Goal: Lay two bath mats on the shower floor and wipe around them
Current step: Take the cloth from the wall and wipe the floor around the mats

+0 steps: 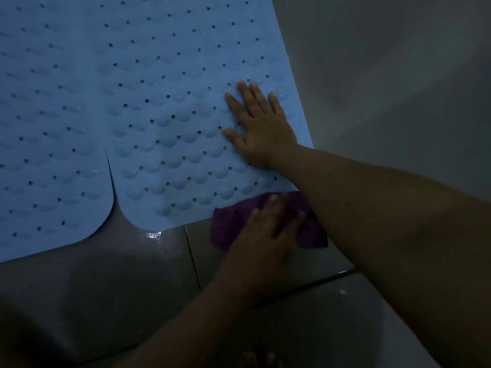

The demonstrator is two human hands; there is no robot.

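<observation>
Right hand: flat, spread, on blue bath mat | left hand: flat, pressing purple cloth at mat's near edge

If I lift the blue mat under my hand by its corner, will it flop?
Probably flop: the mat looks thin and lies flat on the floor. It may cling rather than slide, since its bumps look like suction cups. The wet sheen by its edge suggests a slippery grip.

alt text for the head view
A right hand presses flat on the right blue bath mat, beside a second blue mat, while the left hand presses a purple cloth onto grey floor tiles at its near edge.
</observation>
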